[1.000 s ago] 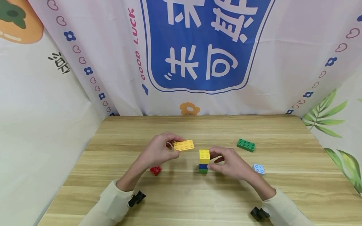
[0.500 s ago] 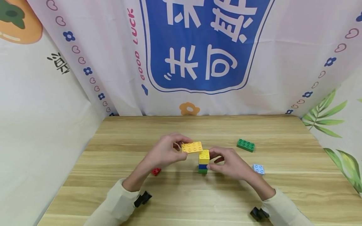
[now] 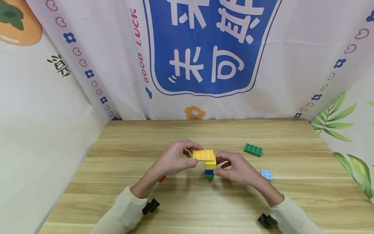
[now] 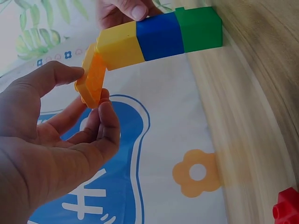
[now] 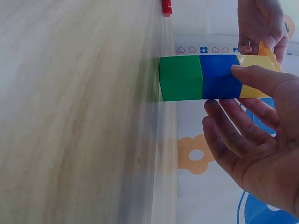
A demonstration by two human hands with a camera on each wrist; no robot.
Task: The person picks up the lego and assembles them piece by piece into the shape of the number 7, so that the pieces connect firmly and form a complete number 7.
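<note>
My left hand (image 3: 179, 157) pinches a flat orange-yellow 2x4 toy brick (image 3: 202, 155) between thumb and fingers. The brick's right end overlaps the top of a small upright stack, and in the left wrist view it stands tilted against the stack's yellow end. From the bottom, that stack has a green brick (image 5: 181, 78), a blue brick (image 5: 219, 76) and a yellow brick (image 4: 120, 45). With thumb on the blue brick and fingers on the other side, my right hand (image 3: 237, 169) holds the stack from the right, its base on the wooden table (image 3: 181, 211).
A green 2x4 brick (image 3: 253, 149) lies at the back right, with a light blue 2x2 brick (image 3: 266, 174) beyond my right wrist. Mostly hidden behind my left forearm is a red brick (image 3: 162, 178). A printed cloth (image 3: 172, 107) hangs along the table's far edge.
My left hand has carried the orange-yellow brick rightward until it overlaps the stack's top. The red brick has become mostly covered by the left forearm. My right hand has stayed on the stack.
</note>
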